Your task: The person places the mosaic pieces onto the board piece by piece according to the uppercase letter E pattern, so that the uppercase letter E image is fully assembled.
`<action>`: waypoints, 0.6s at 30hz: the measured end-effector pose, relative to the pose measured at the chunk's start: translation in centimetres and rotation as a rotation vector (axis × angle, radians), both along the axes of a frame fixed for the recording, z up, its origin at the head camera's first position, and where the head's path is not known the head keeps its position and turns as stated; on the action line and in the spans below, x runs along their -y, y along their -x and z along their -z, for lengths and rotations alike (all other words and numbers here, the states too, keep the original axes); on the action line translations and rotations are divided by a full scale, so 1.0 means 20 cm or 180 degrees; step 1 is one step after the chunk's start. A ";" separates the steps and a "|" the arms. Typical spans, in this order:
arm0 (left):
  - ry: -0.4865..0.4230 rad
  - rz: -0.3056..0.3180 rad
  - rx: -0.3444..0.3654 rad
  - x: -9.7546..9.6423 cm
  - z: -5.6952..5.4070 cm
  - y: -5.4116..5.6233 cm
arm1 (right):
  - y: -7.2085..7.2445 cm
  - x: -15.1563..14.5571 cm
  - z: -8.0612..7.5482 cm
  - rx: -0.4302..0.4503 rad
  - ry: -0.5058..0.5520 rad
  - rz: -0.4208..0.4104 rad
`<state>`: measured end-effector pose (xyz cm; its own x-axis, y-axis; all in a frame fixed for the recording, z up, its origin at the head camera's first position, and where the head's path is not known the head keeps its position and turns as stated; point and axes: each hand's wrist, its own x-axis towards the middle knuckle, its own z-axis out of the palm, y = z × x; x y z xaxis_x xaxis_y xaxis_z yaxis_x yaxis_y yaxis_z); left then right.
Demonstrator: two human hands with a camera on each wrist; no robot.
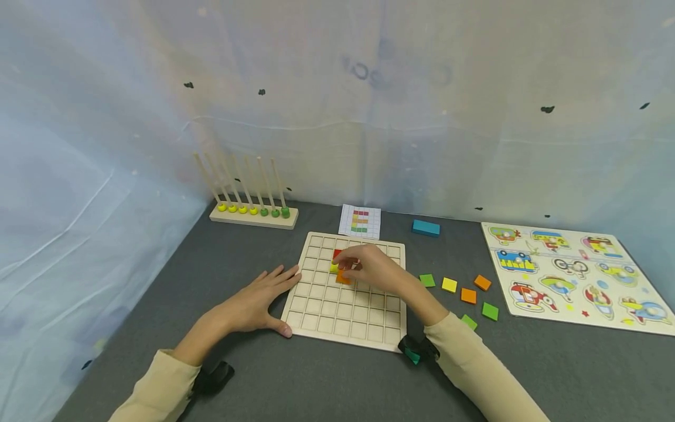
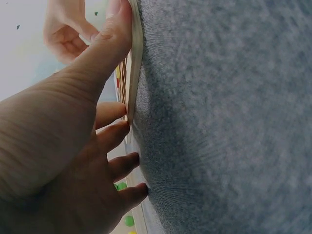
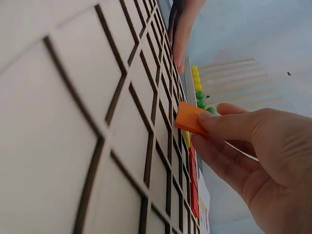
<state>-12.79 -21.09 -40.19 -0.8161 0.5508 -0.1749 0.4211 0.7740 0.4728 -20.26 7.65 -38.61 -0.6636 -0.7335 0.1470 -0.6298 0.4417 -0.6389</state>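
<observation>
Backing grey tabletop (image 1: pixel 295 381): pale sheeting (image 1: pixel 411 152) | right hand (image 1: pixel 373 268): pinches orange tile (image 3: pixel 188 118)

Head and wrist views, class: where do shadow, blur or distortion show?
Head: faint shadow lies on the grid board below the right hand; left wrist: the grey tabletop looks blurred and grainy; right wrist: perspective stretches the grid board's near end.

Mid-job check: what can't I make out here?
Head: cells of the board hidden by the right hand.
Head: part of the nearest green tile, behind the right sleeve.
Head: faint grid on the printed card, too small to count.
Left wrist: board cells, almost edge-on behind the left hand.
Right wrist: one end of the orange tile, covered by fingers.
</observation>
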 end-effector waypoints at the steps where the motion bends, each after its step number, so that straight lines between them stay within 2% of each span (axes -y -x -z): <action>1: -0.0003 0.0002 0.0001 0.00 0.00 0.00 | 0.00 0.01 0.00 0.0012 0.0020 -0.0009; 5: -0.0005 0.0002 0.0002 0.00 0.00 0.00 | 0.02 0.04 0.02 0.0094 0.0101 -0.0042; 10: 0.0017 0.0004 -0.0005 0.00 0.00 0.00 | 0.03 0.07 0.04 0.0214 0.0045 -0.0039; 18: 0.0003 0.0006 -0.0008 0.00 0.00 0.00 | 0.01 0.10 0.03 0.0140 -0.0060 0.0060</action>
